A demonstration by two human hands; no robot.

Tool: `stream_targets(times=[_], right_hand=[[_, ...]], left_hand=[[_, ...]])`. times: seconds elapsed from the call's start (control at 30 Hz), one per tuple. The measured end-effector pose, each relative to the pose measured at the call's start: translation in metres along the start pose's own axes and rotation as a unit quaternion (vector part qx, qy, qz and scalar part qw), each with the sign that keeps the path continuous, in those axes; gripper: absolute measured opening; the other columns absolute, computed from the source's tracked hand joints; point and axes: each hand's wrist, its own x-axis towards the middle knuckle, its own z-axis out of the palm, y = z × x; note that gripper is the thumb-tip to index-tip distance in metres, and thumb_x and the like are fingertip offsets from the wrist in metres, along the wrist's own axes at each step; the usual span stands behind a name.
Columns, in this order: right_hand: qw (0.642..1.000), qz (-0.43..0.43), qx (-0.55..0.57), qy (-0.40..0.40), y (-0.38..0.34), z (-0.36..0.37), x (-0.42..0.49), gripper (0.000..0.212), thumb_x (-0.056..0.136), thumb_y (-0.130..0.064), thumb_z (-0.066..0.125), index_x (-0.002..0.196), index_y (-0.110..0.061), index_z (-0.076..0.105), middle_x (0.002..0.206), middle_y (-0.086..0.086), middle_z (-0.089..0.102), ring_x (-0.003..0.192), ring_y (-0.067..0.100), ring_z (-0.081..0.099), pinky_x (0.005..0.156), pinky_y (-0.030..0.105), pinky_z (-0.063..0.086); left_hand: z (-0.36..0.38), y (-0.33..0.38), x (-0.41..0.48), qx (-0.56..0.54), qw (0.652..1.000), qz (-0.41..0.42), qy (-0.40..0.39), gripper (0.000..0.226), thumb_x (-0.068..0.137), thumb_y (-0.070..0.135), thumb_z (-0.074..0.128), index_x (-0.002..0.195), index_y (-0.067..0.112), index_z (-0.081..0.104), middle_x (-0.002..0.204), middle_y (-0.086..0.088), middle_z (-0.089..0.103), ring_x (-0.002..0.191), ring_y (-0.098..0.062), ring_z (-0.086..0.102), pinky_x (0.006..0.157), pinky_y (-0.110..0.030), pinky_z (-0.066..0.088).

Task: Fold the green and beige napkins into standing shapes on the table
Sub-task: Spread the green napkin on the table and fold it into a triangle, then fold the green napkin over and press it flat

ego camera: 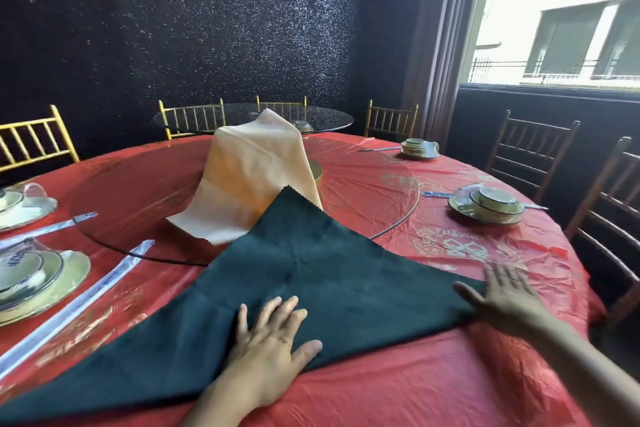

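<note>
- The beige napkin [249, 177] is hanging draped on the glass turntable [381, 191], probably parked for later.
- The left hand [270, 340], flat and spread, is pinning the green napkin [329, 270], a triangle on the bench [415, 392].
- The right hand [505, 295], flat too, is seemingly smoothing its right corner.

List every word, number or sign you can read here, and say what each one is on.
"囍", as it seems, in a stylised white print: on the red tablecloth.
Blue lettering on the wrapped dish set: too blurred to read.
Blue print on the chopstick wrapper: too blurred to read.
Green napkin and beige napkin: no text.
</note>
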Motion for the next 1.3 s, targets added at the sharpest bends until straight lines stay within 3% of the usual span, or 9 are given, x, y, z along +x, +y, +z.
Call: stream_targets(times=[0.17, 0.23, 0.37, 0.53, 0.87, 1.0, 1.07, 1.13, 1.3], right_hand=[[0.948, -0.313, 0.040, 0.033, -0.133, 0.014, -0.056, 0.139, 0.034, -0.081, -0.037, 0.148, -0.015, 0.009, 0.157, 0.007, -0.002, 0.144, 0.016, -0.005, 0.110, 0.023, -0.012], [0.923, -0.381, 0.053, 0.024, -0.164, 0.025, -0.065, 0.133, 0.038, -0.077, -0.035, 0.148, -0.015, 0.007, 0.157, 0.006, -0.003, 0.142, 0.013, -0.013, 0.106, 0.024, -0.019], [0.912, -0.406, 0.038, 0.044, -0.172, 0.044, -0.058, 0.122, 0.049, -0.079, -0.031, 0.148, -0.017, 0.005, 0.156, -0.001, -0.007, 0.136, 0.009, -0.020, 0.101, 0.012, -0.024], [0.940, -0.339, -0.018, 0.042, -0.173, 0.046, -0.058, 0.075, 0.095, -0.057, 0.002, 0.110, -0.027, 0.069, 0.117, -0.009, 0.065, 0.111, 0.002, 0.058, 0.104, 0.023, 0.010], [0.931, -0.363, -0.035, 0.027, -0.173, 0.052, -0.058, 0.073, 0.094, -0.059, 0.005, 0.110, -0.025, 0.068, 0.113, -0.007, 0.068, 0.104, 0.005, 0.063, 0.103, 0.021, 0.011], [0.933, -0.355, -0.049, 0.033, -0.171, 0.056, -0.056, 0.063, 0.094, -0.059, 0.006, 0.120, -0.024, 0.052, 0.114, -0.008, 0.067, 0.104, 0.004, 0.063, 0.106, 0.021, 0.007], [0.938, -0.337, -0.067, 0.038, -0.172, 0.046, -0.058, 0.084, 0.088, -0.069, 0.000, 0.125, -0.018, 0.055, 0.127, -0.004, 0.059, 0.116, 0.004, 0.055, 0.110, 0.018, -0.003], [0.922, -0.379, -0.004, 0.079, -0.172, 0.044, -0.048, 0.127, 0.055, -0.090, -0.019, 0.144, -0.012, 0.028, 0.151, -0.002, 0.014, 0.140, 0.005, 0.018, 0.106, 0.011, -0.014], [0.924, -0.381, 0.014, -0.036, -0.176, 0.022, -0.052, 0.150, 0.021, -0.092, -0.028, 0.149, -0.020, 0.004, 0.156, -0.003, -0.008, 0.143, 0.009, -0.007, 0.111, 0.019, -0.007]], left_hand=[[0.000, 0.000, -0.001, -0.022, 1.000, -0.001, 0.004, 0.132, 0.032, 0.085, -0.034, 0.144, 0.033, 0.014, 0.156, 0.016, -0.003, 0.143, -0.009, -0.009, 0.113, -0.051, -0.010], [0.002, 0.000, -0.002, -0.020, 1.000, 0.002, 0.003, 0.098, 0.064, 0.082, -0.010, 0.144, 0.032, 0.015, 0.156, 0.014, -0.002, 0.143, -0.009, -0.008, 0.114, -0.051, -0.009], [-0.001, 0.002, -0.003, -0.018, 1.000, 0.014, 0.011, 0.091, 0.062, 0.060, -0.011, 0.144, 0.030, 0.016, 0.156, 0.014, -0.002, 0.143, -0.009, -0.007, 0.114, -0.052, -0.009], [-0.004, -0.019, -0.010, -0.030, 0.999, 0.034, 0.008, 0.099, 0.058, 0.072, -0.015, 0.147, 0.035, 0.006, 0.156, 0.017, -0.007, 0.142, -0.003, -0.012, 0.115, -0.045, -0.013], [-0.020, -0.180, -0.076, -0.042, 0.996, -0.009, 0.073, 0.084, 0.058, 0.091, -0.012, 0.130, 0.058, 0.015, 0.146, 0.032, -0.003, 0.131, 0.020, -0.016, 0.106, -0.011, -0.019], [-0.031, -0.202, -0.094, -0.008, 0.975, -0.053, 0.216, 0.070, 0.088, 0.069, 0.016, 0.119, 0.021, 0.057, 0.120, 0.006, 0.060, 0.114, -0.003, 0.043, 0.096, -0.018, 0.028], [-0.029, -0.200, -0.103, -0.044, 0.955, -0.075, 0.283, 0.048, 0.089, 0.060, 0.035, 0.103, 0.022, 0.059, 0.102, 0.011, 0.061, 0.095, -0.005, 0.052, 0.082, -0.020, 0.036], [-0.028, -0.193, -0.109, -0.111, 0.945, -0.113, 0.286, 0.012, 0.083, 0.044, 0.062, 0.089, 0.035, 0.055, 0.091, 0.013, 0.061, 0.083, -0.007, 0.058, 0.075, -0.021, 0.040], [-0.031, -0.194, -0.109, -0.170, 0.949, -0.165, 0.207, 0.034, 0.065, 0.017, 0.083, 0.068, 0.035, 0.054, 0.075, 0.002, 0.057, 0.066, -0.008, 0.052, 0.066, -0.011, 0.036]])
